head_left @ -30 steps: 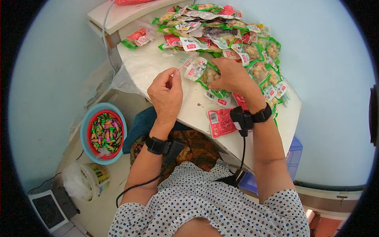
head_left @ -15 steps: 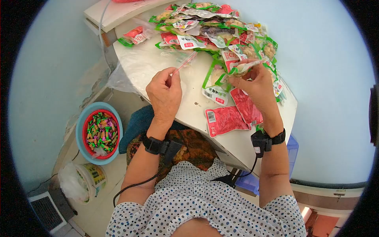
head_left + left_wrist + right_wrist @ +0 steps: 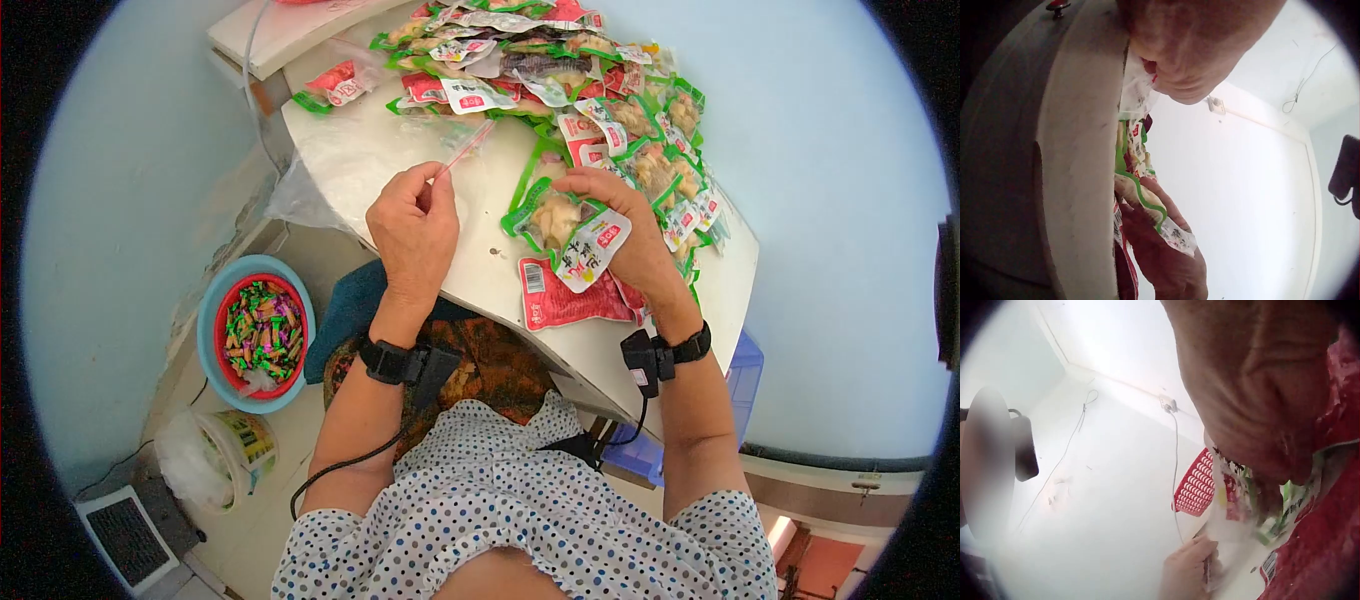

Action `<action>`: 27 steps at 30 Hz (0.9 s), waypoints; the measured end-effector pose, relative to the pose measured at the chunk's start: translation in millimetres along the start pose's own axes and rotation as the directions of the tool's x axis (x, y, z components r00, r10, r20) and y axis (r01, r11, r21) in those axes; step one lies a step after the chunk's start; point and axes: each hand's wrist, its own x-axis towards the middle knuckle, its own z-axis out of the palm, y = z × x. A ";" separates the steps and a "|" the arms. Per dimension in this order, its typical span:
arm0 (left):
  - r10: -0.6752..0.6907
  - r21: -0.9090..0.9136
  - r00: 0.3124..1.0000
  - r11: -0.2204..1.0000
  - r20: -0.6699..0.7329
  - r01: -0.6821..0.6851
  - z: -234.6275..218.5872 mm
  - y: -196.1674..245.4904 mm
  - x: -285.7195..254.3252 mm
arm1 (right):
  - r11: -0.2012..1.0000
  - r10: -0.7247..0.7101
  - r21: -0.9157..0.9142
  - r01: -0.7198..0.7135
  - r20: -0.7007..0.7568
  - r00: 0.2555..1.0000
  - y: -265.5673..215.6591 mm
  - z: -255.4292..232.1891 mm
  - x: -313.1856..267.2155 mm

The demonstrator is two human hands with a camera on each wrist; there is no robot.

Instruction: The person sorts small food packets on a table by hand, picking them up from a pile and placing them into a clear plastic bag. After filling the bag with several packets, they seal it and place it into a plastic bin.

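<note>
My left hand (image 3: pixel 412 235) pinches the red-striped top edge of a clear zip bag (image 3: pixel 468 147), whose thin plastic spreads over the table to the left. In my right hand (image 3: pixel 640 245) is a green-edged food packet (image 3: pixel 553 222) with pale pieces inside and a white label; the thumb is hidden behind it. Seen from the left wrist, this packet (image 3: pixel 1142 195) lies across the right hand (image 3: pixel 1166 256). Directly below it on the table are red packets (image 3: pixel 565 303), partly covered by it. Another green-edged packet (image 3: pixel 540 165) shows just behind it.
A large heap of food packets (image 3: pixel 540 70) covers the back and right of the white table (image 3: pixel 480 265). One red packet (image 3: pixel 338 85) lies apart at the back left. On the floor at left stand a blue basin (image 3: pixel 208 330) with wrapped pieces inside and a white bucket (image 3: pixel 240 455).
My right hand has lifted a green-edged packet off the table, turned it edge-on, then brought it nearer with its face up. The left hand keeps its pinch on the zip bag.
</note>
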 end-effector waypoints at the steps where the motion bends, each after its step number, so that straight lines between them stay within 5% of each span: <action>1: 0.019 0.011 1.000 1.000 -0.002 -0.019 0.0 0.2 0.0 | 0.999 0.031 -0.040 -0.031 -0.003 1.000 -4.0 -2.9 -0.8; 5: 0.032 0.061 0.999 0.998 0.022 -0.033 -1.7 4.6 -1.6 | 0.962 0.232 -0.121 -0.245 -0.115 0.966 -19.1 -5.2 -5.5; 8: 0.061 0.093 0.998 0.994 0.030 -0.063 -1.2 1.6 -3.2 | 0.924 0.255 -0.263 -0.277 -0.116 0.960 -22.5 -13.1 -8.6; 11: 0.103 0.143 0.994 0.984 0.042 -0.108 -1.0 5.2 -4.1 | 0.897 0.440 0.040 -0.439 -0.008 0.898 -26.0 -21.6 -8.8; 14: 0.155 0.185 0.987 0.969 0.047 -0.161 0.1 6.4 -5.0 | 0.593 0.659 0.460 -0.661 0.195 0.727 -24.8 -21.5 -13.5; 17: 0.207 0.215 0.977 0.953 0.051 -0.213 1.7 3.1 -6.9 | 0.339 0.700 0.736 -0.586 0.219 0.680 -28.4 -15.5 -15.9; 20: 0.202 0.227 0.975 0.949 0.089 -0.218 0.1 7.3 -8.1 | 0.219 0.631 0.833 -0.509 0.277 0.725 -27.3 -21.3 -21.9; 23: 0.246 0.265 0.964 0.927 0.102 -0.264 0.9 8.3 -9.0 | 0.207 0.560 0.853 -0.479 0.298 0.773 -28.7 -25.5 -23.2; 26: 0.280 0.266 0.952 0.915 0.124 -0.304 2.3 10.4 -10.8 | 0.507 0.575 0.693 -0.513 0.172 0.800 -0.7 -12.3 -34.4; 27: 0.293 0.267 0.948 0.911 0.123 -0.316 2.4 12.7 -11.4 | 0.477 0.593 0.721 -0.502 0.158 0.790 -4.6 -12.5 -34.3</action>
